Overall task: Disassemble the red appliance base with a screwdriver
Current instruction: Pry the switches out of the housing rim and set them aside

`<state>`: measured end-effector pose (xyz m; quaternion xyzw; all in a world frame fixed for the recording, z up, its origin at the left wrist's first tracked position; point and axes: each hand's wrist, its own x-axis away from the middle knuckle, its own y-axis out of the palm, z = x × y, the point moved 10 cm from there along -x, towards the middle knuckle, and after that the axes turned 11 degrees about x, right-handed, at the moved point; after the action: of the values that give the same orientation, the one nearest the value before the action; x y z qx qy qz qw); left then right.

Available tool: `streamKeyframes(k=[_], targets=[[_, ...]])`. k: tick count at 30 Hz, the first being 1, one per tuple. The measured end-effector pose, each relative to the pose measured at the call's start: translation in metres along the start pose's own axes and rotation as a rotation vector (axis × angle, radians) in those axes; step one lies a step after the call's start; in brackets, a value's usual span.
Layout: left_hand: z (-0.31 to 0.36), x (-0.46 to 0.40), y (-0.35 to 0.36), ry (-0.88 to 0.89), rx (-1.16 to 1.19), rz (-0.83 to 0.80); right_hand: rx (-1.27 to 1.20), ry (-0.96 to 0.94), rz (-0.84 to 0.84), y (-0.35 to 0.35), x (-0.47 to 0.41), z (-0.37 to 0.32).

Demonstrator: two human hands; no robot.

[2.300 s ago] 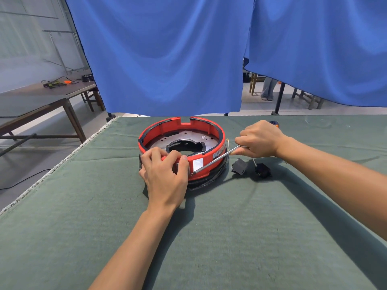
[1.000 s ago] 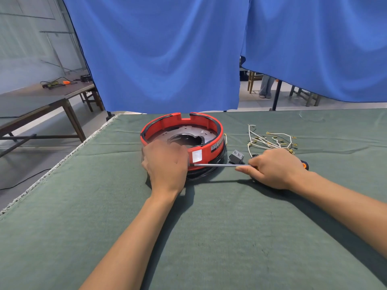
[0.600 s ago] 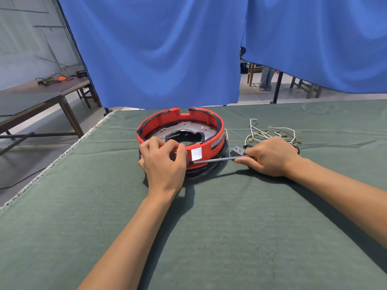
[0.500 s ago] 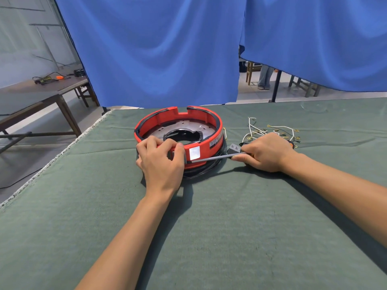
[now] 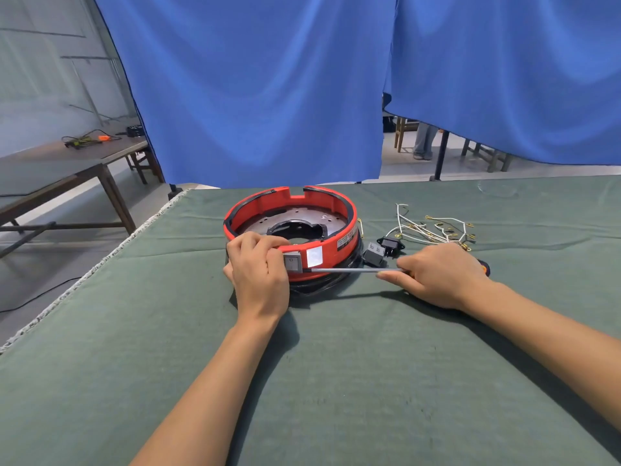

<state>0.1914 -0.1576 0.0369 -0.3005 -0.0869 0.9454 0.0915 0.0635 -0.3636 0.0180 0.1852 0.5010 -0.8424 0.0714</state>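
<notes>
Left hand (image 5: 258, 274) clamps the base (image 5: 292, 237) mid-mat, bracing it; right hand (image 5: 437, 274), right of the base, grips the screwdriver (image 5: 356, 270), tip levering at the switch (image 5: 291, 262).

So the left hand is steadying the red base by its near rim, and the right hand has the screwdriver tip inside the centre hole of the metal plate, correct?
Not quite. In the head view the screwdriver tip is not in the centre hole; it meets the outer near wall of the red base, beside the grey switch. The rest holds: the left hand grips the near rim and the right hand holds the screwdriver.
</notes>
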Motion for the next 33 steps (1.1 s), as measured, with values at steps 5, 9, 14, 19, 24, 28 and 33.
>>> streamKeyframes(k=[5,9,14,19,24,28,33], targets=[[0.0,0.0,0.001,0.001,-0.021,-0.032,-0.088,0.119,-0.09,-0.003,0.019,-0.003],[0.0,0.002,0.004,-0.003,-0.059,-0.042,-0.112,0.122,-0.102,-0.003,0.016,-0.002],[-0.002,0.001,0.008,0.004,-0.071,-0.03,-0.097,0.086,-0.088,0.001,0.007,0.0],[-0.003,-0.001,0.007,0.014,-0.044,-0.026,-0.07,0.012,-0.028,0.005,-0.007,-0.001],[-0.003,-0.001,0.006,0.011,-0.044,-0.024,-0.084,-0.044,0.079,0.007,-0.018,0.0],[-0.003,-0.001,0.006,0.008,-0.037,-0.029,-0.052,-0.112,0.147,0.003,-0.026,-0.004],[-0.003,-0.001,0.004,0.012,-0.037,-0.032,-0.053,-0.116,0.196,-0.002,-0.034,-0.005]])
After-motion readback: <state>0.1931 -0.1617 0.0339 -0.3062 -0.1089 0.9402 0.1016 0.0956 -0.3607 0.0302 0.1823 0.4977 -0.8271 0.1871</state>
